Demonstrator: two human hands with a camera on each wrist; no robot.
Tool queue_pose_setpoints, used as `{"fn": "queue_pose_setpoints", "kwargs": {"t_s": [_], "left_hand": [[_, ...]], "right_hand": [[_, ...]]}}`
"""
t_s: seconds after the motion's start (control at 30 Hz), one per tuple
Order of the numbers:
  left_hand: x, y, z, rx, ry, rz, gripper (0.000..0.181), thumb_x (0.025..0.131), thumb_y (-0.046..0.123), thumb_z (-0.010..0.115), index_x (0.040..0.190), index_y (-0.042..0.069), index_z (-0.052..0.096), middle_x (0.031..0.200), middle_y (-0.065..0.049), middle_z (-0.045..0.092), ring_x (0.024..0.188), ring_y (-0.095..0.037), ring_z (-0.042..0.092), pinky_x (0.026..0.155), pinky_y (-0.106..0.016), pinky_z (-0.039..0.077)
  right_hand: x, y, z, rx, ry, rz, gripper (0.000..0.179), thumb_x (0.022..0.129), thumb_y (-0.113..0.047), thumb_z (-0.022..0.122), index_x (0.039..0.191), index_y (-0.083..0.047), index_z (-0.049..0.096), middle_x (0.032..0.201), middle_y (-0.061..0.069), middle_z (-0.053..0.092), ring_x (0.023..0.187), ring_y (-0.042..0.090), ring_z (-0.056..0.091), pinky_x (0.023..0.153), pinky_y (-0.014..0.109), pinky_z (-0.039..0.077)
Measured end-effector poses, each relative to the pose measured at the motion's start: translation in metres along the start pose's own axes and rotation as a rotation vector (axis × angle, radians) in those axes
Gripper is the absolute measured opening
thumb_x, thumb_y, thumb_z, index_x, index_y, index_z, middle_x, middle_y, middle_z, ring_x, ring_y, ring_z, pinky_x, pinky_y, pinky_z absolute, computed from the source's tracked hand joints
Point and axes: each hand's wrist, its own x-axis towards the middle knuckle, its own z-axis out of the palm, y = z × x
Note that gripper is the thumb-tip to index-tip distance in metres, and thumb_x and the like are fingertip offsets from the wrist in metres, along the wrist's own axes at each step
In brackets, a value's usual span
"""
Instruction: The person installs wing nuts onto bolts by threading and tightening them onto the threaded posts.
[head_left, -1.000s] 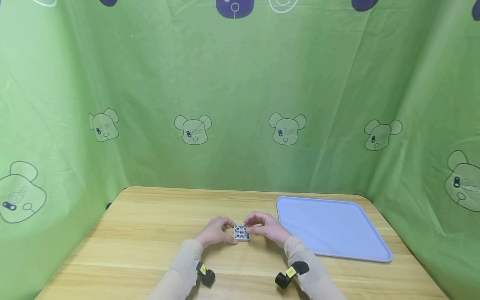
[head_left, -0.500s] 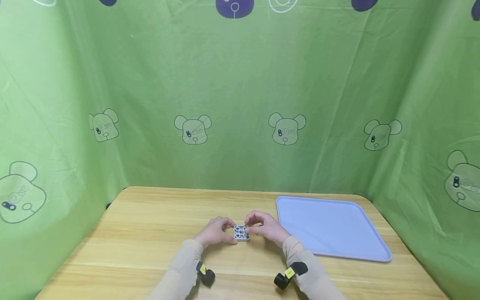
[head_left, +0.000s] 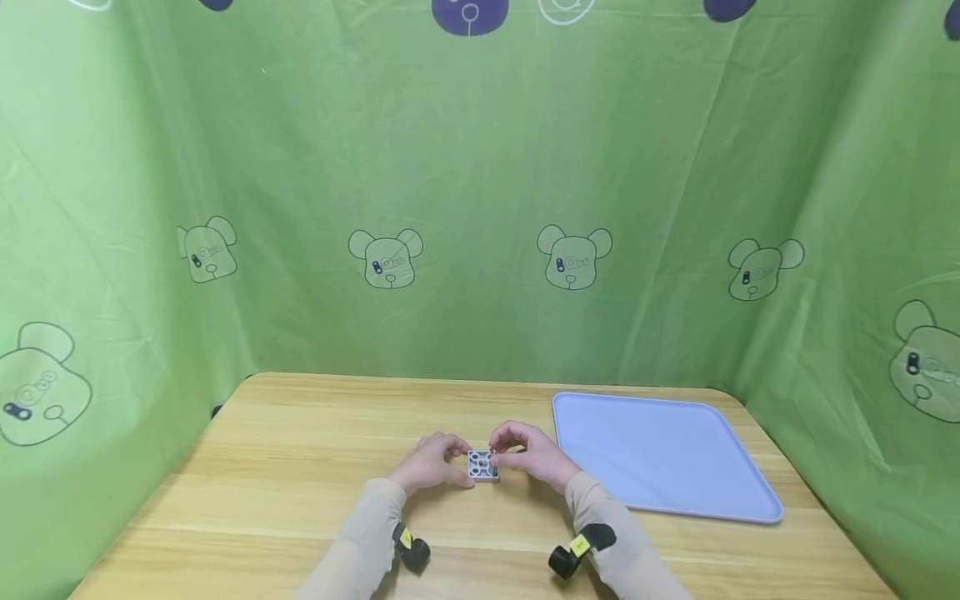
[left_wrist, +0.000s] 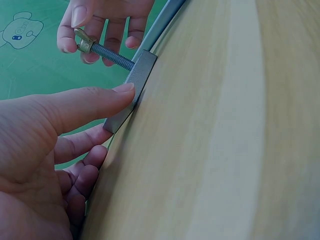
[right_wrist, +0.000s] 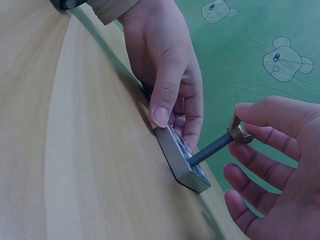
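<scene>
A small square grey block (head_left: pixel 482 468) with round openings in its top face lies on the table between my hands. My left hand (head_left: pixel 429 463) holds it at its left side, the thumb along the near edge and fingers round the far side. Out of the block's top, by one corner, rises a threaded bolt (right_wrist: pixel 212 149). A brass-coloured wing nut (right_wrist: pixel 240 134) sits on the bolt's upper end. My right hand (head_left: pixel 534 457) pinches this wing nut between thumb and forefinger, while its other fingers stay spread and loosely bent beside the bolt.
A pale blue-violet tray (head_left: pixel 660 450) lies at the right of the wooden table (head_left: pixel 322 425), just beyond my right hand. Green curtains (head_left: pixel 480 167) with bear-head prints hang behind the table and on both sides.
My right hand has shifted slightly up at the wing nut since the earliest frame. The left hand and the block have kept their place.
</scene>
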Motion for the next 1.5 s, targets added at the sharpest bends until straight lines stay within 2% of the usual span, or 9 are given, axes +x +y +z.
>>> {"fn": "queue_pose_setpoints", "kwargs": {"t_s": [0.17, 0.33, 0.43, 0.6, 0.87, 1.13, 1.5], "left_hand": [[-0.0003, 0.0002, -0.0002, 0.002, 0.003, -0.002, 0.052, 0.064, 0.025, 0.086, 0.111, 0.015, 0.067, 0.111, -0.007, 0.061, 0.104, -0.023, 0.050, 0.093, -0.053, 0.041], [-0.0007, 0.0012, -0.0008, 0.007, 0.004, -0.003, 0.052, 0.064, 0.025, 0.086, 0.112, 0.014, 0.067, 0.111, -0.006, 0.061, 0.103, -0.023, 0.050, 0.092, -0.053, 0.041], [-0.0009, 0.0015, -0.0009, 0.010, 0.003, -0.005, 0.052, 0.065, 0.025, 0.086, 0.112, 0.014, 0.067, 0.110, -0.006, 0.061, 0.103, -0.022, 0.050, 0.092, -0.052, 0.041], [-0.0011, 0.0014, -0.0009, 0.014, 0.004, -0.005, 0.052, 0.065, 0.026, 0.086, 0.112, 0.014, 0.067, 0.110, -0.005, 0.060, 0.102, -0.022, 0.050, 0.092, -0.051, 0.041], [-0.0008, 0.0013, -0.0008, 0.007, 0.003, -0.001, 0.052, 0.065, 0.025, 0.086, 0.112, 0.013, 0.067, 0.109, -0.006, 0.061, 0.101, -0.022, 0.049, 0.092, -0.050, 0.041], [-0.0007, 0.0015, -0.0009, 0.004, 0.003, -0.004, 0.052, 0.065, 0.024, 0.086, 0.112, 0.013, 0.067, 0.110, -0.006, 0.060, 0.102, -0.022, 0.049, 0.093, -0.051, 0.041], [-0.0016, 0.0028, -0.0013, 0.000, 0.001, -0.009, 0.052, 0.065, 0.024, 0.086, 0.112, 0.013, 0.067, 0.110, -0.006, 0.060, 0.102, -0.022, 0.049, 0.093, -0.050, 0.041]], "right_hand": [[-0.0001, 0.0009, -0.0010, -0.001, -0.016, -0.002, 0.029, 0.083, -0.009, 0.072, 0.108, 0.001, 0.062, 0.105, 0.019, 0.064, 0.099, 0.022, 0.059, 0.091, 0.037, 0.043], [-0.0015, 0.0013, -0.0029, -0.001, -0.040, -0.003, 0.039, 0.083, -0.007, 0.069, 0.120, 0.001, 0.058, 0.117, 0.025, 0.062, 0.102, 0.019, 0.060, 0.094, 0.037, 0.045], [-0.0025, 0.0008, -0.0035, -0.015, -0.054, -0.002, 0.042, 0.083, -0.006, 0.068, 0.124, 0.000, 0.058, 0.122, 0.026, 0.061, 0.105, 0.022, 0.060, 0.096, 0.042, 0.045], [-0.0027, -0.0003, -0.0024, -0.037, -0.055, 0.016, 0.038, 0.083, -0.009, 0.069, 0.120, -0.002, 0.062, 0.123, 0.023, 0.062, 0.109, 0.029, 0.059, 0.100, 0.052, 0.042], [-0.0019, 0.0029, -0.0017, -0.051, -0.047, 0.020, 0.034, 0.085, -0.011, 0.068, 0.118, -0.004, 0.063, 0.122, 0.020, 0.063, 0.109, 0.029, 0.059, 0.099, 0.050, 0.043], [-0.0035, 0.0012, -0.0012, -0.039, -0.041, 0.034, 0.029, 0.086, -0.012, 0.068, 0.114, -0.005, 0.065, 0.118, 0.016, 0.066, 0.111, 0.031, 0.059, 0.101, 0.055, 0.039], [-0.0037, -0.0008, 0.0008, -0.048, -0.029, 0.047, 0.022, 0.086, -0.015, 0.069, 0.107, -0.007, 0.067, 0.113, 0.013, 0.067, 0.109, 0.030, 0.059, 0.100, 0.054, 0.039]]}}
